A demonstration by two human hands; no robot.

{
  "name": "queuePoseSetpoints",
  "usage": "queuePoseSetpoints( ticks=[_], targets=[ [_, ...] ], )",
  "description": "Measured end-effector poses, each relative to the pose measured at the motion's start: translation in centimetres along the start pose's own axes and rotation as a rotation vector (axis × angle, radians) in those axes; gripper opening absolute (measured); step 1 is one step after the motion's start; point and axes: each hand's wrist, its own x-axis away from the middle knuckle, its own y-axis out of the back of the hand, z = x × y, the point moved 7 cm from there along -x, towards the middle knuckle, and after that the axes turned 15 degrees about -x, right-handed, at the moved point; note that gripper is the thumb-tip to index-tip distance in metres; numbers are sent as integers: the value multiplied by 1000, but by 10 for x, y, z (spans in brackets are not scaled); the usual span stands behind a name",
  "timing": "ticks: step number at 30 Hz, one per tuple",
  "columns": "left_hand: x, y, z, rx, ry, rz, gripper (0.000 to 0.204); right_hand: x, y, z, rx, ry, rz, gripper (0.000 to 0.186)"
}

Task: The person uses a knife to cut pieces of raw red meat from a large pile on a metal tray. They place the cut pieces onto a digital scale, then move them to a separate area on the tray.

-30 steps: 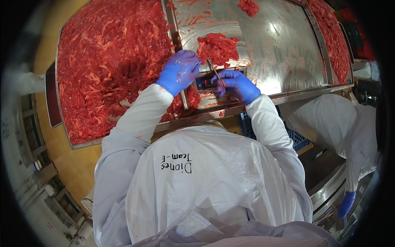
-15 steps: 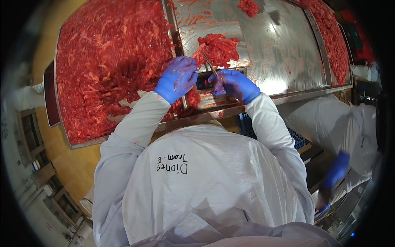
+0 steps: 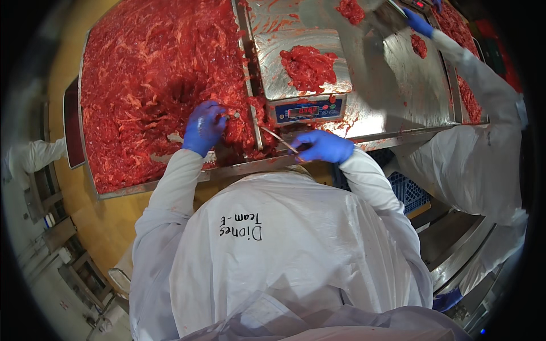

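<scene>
My left hand (image 3: 203,129), in a blue glove, is over the near right part of the big tray of red shredded meat (image 3: 142,85). Its thumb and fingers are apart and bent at the meat's surface, with nothing visible between them. A slim metal tool (image 3: 277,138) is in my right hand (image 3: 324,146), also blue-gloved; its tip points left toward the tray's rim (image 3: 254,113), and its exact kind is unclear. Beyond that hand stands a digital scale (image 3: 307,111) with a lit display. On its steel plate (image 3: 270,48) lies a pile of meat (image 3: 308,68).
Right of the scale is a steel table (image 3: 392,102) with small meat pieces (image 3: 419,45). Another person's gloved hand (image 3: 419,24) reaches in at the far right, beside a second meat tray (image 3: 467,94). A blue crate (image 3: 408,190) sits below the table edge.
My hands have drawn back from the scale, the left one leftward over the meat tray, the right one nearer me with the tool. The scale's display is uncovered. A co-worker's arm has come in.
</scene>
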Motion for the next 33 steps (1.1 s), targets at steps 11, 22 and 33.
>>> queuePoseSetpoints(
  ticks=[11, 22, 33],
  targets=[
    [-131, 34, -133, 166, -124, -168, 59, 32, 87, 99, -129, 214, -264, 25],
    [-106, -3, -70, 788, 133, -33, 56, -51, 22, 113, 597, 646, -396, 47],
    [-15, -22, 75, -459, 189, 278, 36, 4, 63, 113, 513, 722, -730, 45]
  ],
)
